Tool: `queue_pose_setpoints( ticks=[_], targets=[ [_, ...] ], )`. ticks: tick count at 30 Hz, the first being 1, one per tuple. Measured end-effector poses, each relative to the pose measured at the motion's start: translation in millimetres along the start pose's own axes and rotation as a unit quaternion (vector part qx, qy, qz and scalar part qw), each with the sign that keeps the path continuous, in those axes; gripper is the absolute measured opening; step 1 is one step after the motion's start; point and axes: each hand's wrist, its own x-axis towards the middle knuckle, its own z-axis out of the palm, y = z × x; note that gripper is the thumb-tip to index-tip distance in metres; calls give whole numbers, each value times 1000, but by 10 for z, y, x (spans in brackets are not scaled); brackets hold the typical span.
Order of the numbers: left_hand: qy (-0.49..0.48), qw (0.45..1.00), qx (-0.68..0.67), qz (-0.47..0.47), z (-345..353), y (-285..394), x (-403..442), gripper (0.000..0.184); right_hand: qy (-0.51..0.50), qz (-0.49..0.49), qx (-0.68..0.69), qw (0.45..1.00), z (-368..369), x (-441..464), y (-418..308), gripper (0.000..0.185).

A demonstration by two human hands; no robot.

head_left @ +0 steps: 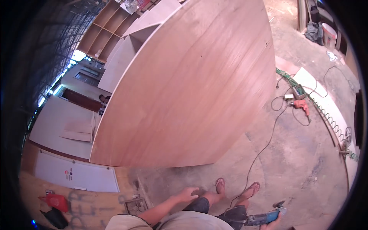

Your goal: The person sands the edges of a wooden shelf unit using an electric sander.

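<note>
A large reddish plywood panel (184, 92) stands in front of me and fills the middle of the view. My right hand (273, 224), at the bottom edge, is wrapped round a blue angle grinder (264, 218) whose disc faces up and right. Near my thigh is my left hand (188, 194), its fingers apart and nothing seen in it, below the panel's lower edge and not touching it. A black cord (255, 159) runs over the floor between my feet.
On the floor at the right lie a red drill (301, 106), a coiled green hose (326, 115) and long white boards (329, 103). A bucket (329, 34) stands at upper right. Shelving (103, 30) is upper left, and a person (102, 100) is partly visible behind the panel.
</note>
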Motion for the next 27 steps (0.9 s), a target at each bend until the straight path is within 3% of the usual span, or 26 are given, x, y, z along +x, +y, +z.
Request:
queue_pose_setpoints(
  ticks=[3, 6, 9, 11, 13, 16, 19, 21, 23, 24, 25, 27],
  targets=[
    [232, 951, 73, 191, -835, 818, -129, 71, -11, -5, -19, 1000, 266, -239, -154, 71],
    [422, 879, 75, 211, -1988, 1756, -544, 82, -34, -15, -41, 998, 637, -510, -346, 71],
    [617, 760, 117, 165, -2878, 2098, -1068, 91, -66, -37, -72, 995, 1068, -777, -559, 71],
    [700, 669, 250, 31, -3248, 2075, -1324, 92, -90, -61, -97, 989, 1357, -958, -703, 71],
    [697, 678, 233, -27, -3377, 1674, -1315, 82, -113, -93, -131, 981, 1711, -1167, -807, 71],
    [702, 665, 253, 15, -3375, 1320, -1154, 71, -128, -153, -203, 959, 2445, -1524, -973, 75],
    [734, 623, 271, 32, -3389, 1345, -1127, 62, -182, -240, -309, 902, 3020, -1491, -1241, 62],
    [742, 621, 248, 41, -3388, 1347, -1105, 60, -225, -352, -382, 824, 3552, -1672, -1500, 67],
    [749, 616, 237, 49, -3375, 1359, -1096, 56, -203, -493, -488, 691, 3938, -1507, -1882, 68],
    [754, 610, 236, 53, -3383, 1369, -1106, 54, -237, -468, -517, 676, 4277, -1739, -2098, 71],
    [758, 605, 237, 57, -3394, 1374, -1112, 52, -290, -415, -510, 696, 4564, -1669, -2340, 79],
    [784, 571, 241, 36, -3424, 1376, -1084, 45, -338, -482, -535, 606, 5347, -2326, -2539, 63]
  ],
)
